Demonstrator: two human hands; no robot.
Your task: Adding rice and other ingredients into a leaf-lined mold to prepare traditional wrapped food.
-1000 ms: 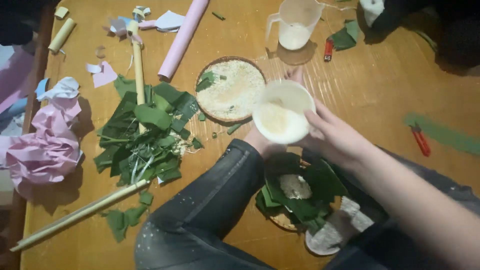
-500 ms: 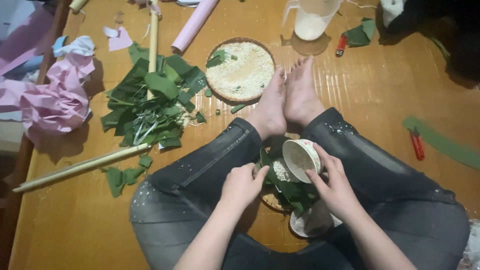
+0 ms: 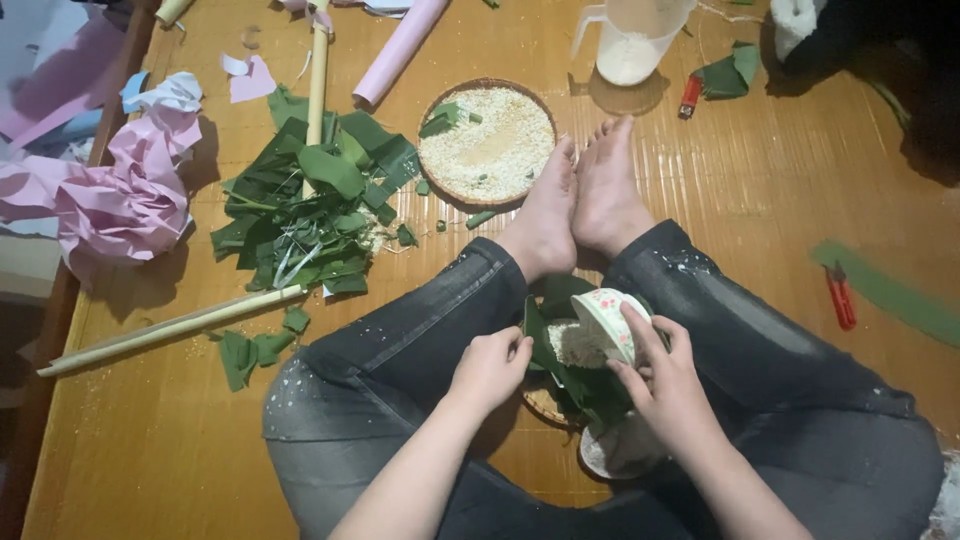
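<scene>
The person sat cross-legged on the bamboo mat (image 3: 760, 200), both forearms reaching down into the lap. The right hand (image 3: 665, 385) had its grip closed around a small floral bowl (image 3: 610, 322) — fingers wrapped over the rim and side, the bowl tipped on its side so its mouth faced left. White rice (image 3: 575, 343) lay heaped just at that mouth, on dark green leaves (image 3: 590, 390) lining a woven tray between the knees. The left hand (image 3: 490, 368) was curled loosely, its grip narrow and holding nothing I could make out, fingertips touching the edge of the leaves. Beyond the bare feet sat a round basket of rice (image 3: 488, 142) — a heap of cut leaves (image 3: 310, 205) beside it.
</scene>
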